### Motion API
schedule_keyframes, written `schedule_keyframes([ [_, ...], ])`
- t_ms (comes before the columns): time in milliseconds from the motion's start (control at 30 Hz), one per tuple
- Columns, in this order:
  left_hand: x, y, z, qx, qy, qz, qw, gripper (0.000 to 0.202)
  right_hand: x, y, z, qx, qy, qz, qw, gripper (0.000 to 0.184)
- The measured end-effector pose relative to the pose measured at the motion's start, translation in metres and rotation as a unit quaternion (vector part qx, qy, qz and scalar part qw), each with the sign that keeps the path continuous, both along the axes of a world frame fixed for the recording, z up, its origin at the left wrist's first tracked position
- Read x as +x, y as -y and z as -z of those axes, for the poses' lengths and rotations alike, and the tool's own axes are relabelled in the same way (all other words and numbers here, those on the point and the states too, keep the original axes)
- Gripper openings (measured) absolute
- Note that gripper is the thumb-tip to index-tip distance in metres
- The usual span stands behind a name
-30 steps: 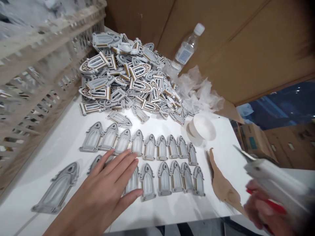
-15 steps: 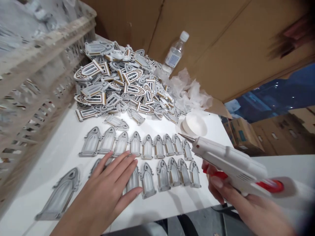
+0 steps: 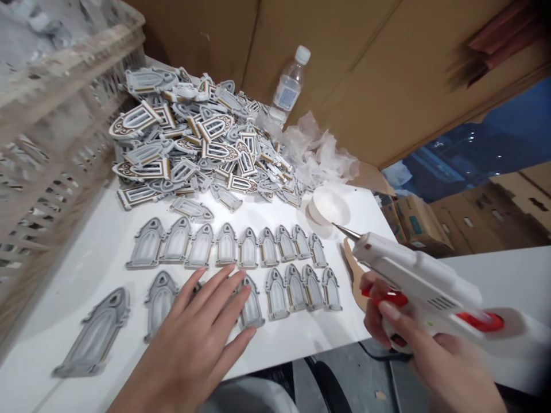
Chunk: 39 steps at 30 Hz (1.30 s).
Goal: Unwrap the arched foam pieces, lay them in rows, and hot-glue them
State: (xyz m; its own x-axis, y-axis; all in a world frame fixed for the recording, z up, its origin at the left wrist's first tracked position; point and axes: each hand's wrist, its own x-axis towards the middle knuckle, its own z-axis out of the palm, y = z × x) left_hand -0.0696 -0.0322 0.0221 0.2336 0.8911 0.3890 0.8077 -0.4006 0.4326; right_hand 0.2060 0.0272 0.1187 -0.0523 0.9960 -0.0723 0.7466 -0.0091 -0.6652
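My right hand [image 3: 413, 332] grips a white hot glue gun [image 3: 422, 281] with a red trigger, its metal nozzle aimed left near a small white bowl [image 3: 329, 206]. My left hand [image 3: 206, 327] is spread flat, palm down, over the front row of small grey arched frames. It covers some of them; whether it presses on them I cannot tell. An arched frame [image 3: 252, 304] shows beside its fingers, and another arched frame [image 3: 160, 301] lies left of it. A back row of arched frames [image 3: 227, 245] runs behind. One more arched frame [image 3: 94, 335] lies apart at the front left.
A heap of arched pieces [image 3: 193, 137], some with gold and brown trim, fills the back of the white table [image 3: 301, 344]. A plastic crate [image 3: 64, 103] stands at left. At the back are a water bottle [image 3: 288, 86], crumpled plastic film [image 3: 318, 149] and cardboard [image 3: 344, 46].
My left hand has shifted slightly right, uncovering a frame on its left. The glue gun has moved right relative to the bowl and frames. The whole view has shifted a little.
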Motion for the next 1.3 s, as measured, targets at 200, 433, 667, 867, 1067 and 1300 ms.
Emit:
schedule_keyframes([
  [200,0.026,0.001,-0.006,0.009,0.033,-0.021,0.999,0.027,0.014,0.014,0.017,-0.092,-0.034,0.027,0.995,0.032],
  [433,0.045,0.004,-0.002,-0.004,0.022,-0.029,0.999,0.026,0.014,0.029,0.036,-0.161,0.063,0.070,0.983,0.042],
  [667,0.055,0.013,0.000,-0.016,0.017,-0.042,0.999,0.020,0.016,0.028,0.047,-0.107,0.041,-0.002,0.993,0.031],
  [867,0.059,0.019,-0.001,-0.050,0.010,-0.046,0.998,0.014,0.022,0.032,0.053,-0.103,0.011,0.015,0.995,0.031],
  [1067,0.061,0.021,0.000,-0.062,0.005,-0.054,0.997,0.015,0.019,0.036,0.055,-0.118,0.010,0.007,0.993,0.029],
  [1300,0.060,0.020,-0.001,-0.056,-0.008,-0.042,0.998,0.017,0.015,0.035,0.055,-0.112,0.026,-0.012,0.993,0.028],
])
